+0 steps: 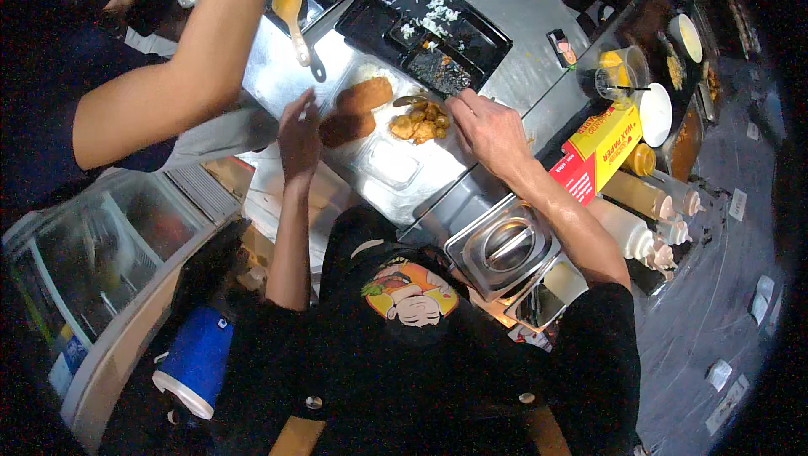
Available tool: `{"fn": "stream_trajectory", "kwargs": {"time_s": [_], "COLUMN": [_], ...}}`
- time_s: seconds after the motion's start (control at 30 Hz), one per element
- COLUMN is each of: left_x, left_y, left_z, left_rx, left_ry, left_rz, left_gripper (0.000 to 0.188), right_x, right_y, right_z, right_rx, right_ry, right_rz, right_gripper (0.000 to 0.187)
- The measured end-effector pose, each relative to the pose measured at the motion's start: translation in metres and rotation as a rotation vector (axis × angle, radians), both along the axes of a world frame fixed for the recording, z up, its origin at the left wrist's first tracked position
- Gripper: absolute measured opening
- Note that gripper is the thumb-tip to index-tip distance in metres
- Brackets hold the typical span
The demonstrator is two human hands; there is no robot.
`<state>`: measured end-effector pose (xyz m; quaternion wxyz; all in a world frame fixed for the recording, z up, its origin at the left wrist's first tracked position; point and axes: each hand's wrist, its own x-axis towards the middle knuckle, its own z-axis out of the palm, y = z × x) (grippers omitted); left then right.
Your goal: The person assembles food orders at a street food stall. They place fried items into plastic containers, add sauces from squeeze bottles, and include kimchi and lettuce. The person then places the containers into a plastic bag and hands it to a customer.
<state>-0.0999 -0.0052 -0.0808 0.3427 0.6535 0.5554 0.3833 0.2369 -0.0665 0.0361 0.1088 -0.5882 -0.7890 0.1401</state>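
In the middle of the steel counter lies a clear takeaway container [389,163] with compartments. White rice and two long browned, breaded pieces [364,96] fill its left side, and glazed golden chunks [419,123] sit at its right. Over the chunks my right hand [490,129] is closed on a metal spoon [410,101], whose bowl touches or hovers just above them; most of its handle is hidden. My left hand [300,132] is beside the container's left edge, fingers extended and holding nothing.
Black trays [370,18] with rice remnants stand beyond. A wooden-looking spoon [289,5] lies at far left. Another person's arm [168,94] reaches in from the left. A wax paper box [602,149], squeeze bottles [627,229] and a lidded steel pan [505,245] are at right.
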Motion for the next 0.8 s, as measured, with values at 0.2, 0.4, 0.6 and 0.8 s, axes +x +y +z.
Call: {"fn": "stream_trajectory", "kwargs": {"time_s": [0.2,0.4,0.6,0.8], "left_x": [-0.033,-0.034,-0.037,-0.039], "left_y": [-0.066,-0.088,-0.111,-0.055], "left_z": [-0.013,-0.012,-0.028,-0.062], "left_rx": [-0.146,-0.383,-0.532,-0.462], "left_ry": [0.018,-0.388,-0.512,-0.423], "left_rz": [0.046,-0.013,-0.001,-0.028], "left_gripper": [0.032,0.021,0.024,0.027], "right_x": [0.031,0.065,0.095,0.076], "right_y": [0.006,-0.021,-0.049,-0.025], "right_z": [0.033,0.039,0.054,0.017], "right_rx": [0.014,-0.03,-0.008,-0.118], "right_ry": [0.117,0.095,0.363,0.172], "right_rz": [-0.302,-0.42,-0.709,-0.666], "right_gripper": [0.015,0.017,0.021,0.024]}}
